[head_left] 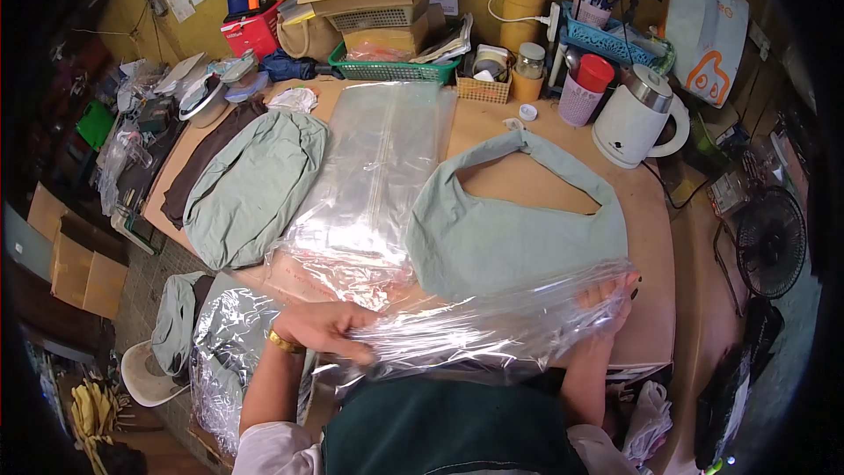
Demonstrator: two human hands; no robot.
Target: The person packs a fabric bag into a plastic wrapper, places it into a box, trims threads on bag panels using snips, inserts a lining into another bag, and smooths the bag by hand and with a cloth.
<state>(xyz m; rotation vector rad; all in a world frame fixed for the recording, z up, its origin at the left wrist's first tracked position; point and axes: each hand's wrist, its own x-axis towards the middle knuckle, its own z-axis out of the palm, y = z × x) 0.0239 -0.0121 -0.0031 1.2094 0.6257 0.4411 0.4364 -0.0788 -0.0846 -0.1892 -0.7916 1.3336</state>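
A clear plastic bag is stretched sideways between my hands, low over the table's front edge. My left hand, with a gold band at the wrist, is closed on the bag's left end. My right hand grips the other end; part of it shows through the film. Just beyond the bag lies a pale green fabric shoulder bag with its strap loop spread out, its lower edge partly behind the film. A stack of flat clear plastic bags lies left of it. Further left is another pale green fabric piece.
A white electric kettle, a pink cup and a small basket line the back right. A green tray stands at the back. A fan is at right. Plastic-wrapped fabric and a stool are lower left.
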